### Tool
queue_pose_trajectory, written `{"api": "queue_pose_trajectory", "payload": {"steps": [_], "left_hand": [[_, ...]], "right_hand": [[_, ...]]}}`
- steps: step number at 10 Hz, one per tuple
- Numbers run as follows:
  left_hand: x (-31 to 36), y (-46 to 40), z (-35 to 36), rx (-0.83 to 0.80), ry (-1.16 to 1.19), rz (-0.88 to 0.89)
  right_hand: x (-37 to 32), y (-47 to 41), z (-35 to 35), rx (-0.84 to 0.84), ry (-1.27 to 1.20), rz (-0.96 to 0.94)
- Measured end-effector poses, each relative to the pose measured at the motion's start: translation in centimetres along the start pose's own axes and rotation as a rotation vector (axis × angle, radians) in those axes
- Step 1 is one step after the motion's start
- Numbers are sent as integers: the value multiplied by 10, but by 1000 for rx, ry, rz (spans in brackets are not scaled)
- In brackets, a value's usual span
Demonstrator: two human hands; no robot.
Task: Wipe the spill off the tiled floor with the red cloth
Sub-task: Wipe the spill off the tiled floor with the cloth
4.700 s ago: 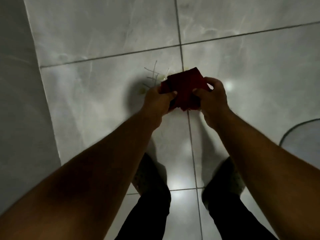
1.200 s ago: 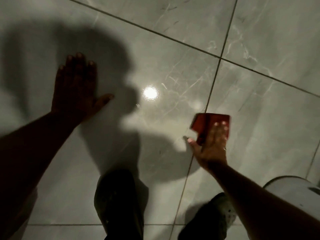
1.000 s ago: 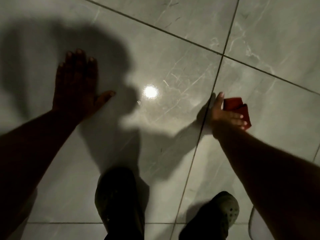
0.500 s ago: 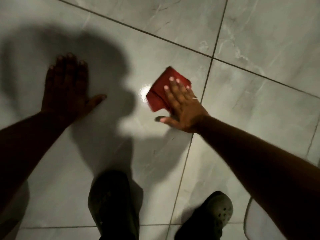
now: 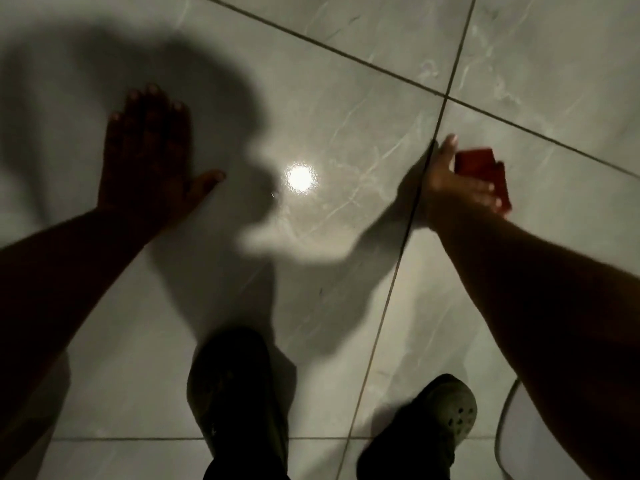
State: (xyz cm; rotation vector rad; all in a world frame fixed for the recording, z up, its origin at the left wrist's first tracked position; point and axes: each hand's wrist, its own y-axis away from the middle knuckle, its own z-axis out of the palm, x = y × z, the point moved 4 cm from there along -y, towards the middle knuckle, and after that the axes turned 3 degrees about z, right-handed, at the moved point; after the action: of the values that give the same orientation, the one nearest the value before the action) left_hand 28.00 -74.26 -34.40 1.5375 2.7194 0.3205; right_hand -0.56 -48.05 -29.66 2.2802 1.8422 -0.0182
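Grey tiled floor (image 5: 346, 81): my left hand (image 5: 149, 161) lay flat, fingers straight, while my right hand (image 5: 453, 188) pressed the red cloth (image 5: 476, 162) with outstretched fingers.

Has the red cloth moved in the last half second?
Yes. Under the right hand, the red cloth swept right across the grout line, from its left side to its right.

A pale grey perforated rubber clog (image 5: 453, 415) stands low in view. Well to its left stands a darker clog in shadow (image 5: 239, 386). Just to its right curves a thin pale edge (image 5: 502, 427) of something unclear. Far above and to its left shines a round white glare spot (image 5: 300, 179).
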Motion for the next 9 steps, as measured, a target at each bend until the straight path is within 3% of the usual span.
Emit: {"api": "queue_pose_trajectory", "payload": {"steps": [1,2,3,4,5,6,7,8,9], "left_hand": [[-4,-7,-3,-31,-59,1],[-5,-16,-6,-56,-97,46],[-11,-27,-3,-68,-112,63],[-14,-20,3,-41,-101,69],[-13,-9,9,-14,-88,50],[-8,-6,10,-12,-66,6],[-5,-3,14,-8,-45,-35],[-2,3,19,17,-25,-74],[0,5,19,42,-24,-98]], "right_hand": [[-72,-5,15,-32,26,-12],[-146,21,46,-361,35,-396],[-159,81,62,-473,146,-960],[-105,104,56,-515,146,-1332],[-4,70,36,-455,189,-1225],[102,7,9,-363,165,-510],[161,-9,4,-355,143,247],[136,14,15,-264,62,380],[70,58,33,-201,52,111]]}}
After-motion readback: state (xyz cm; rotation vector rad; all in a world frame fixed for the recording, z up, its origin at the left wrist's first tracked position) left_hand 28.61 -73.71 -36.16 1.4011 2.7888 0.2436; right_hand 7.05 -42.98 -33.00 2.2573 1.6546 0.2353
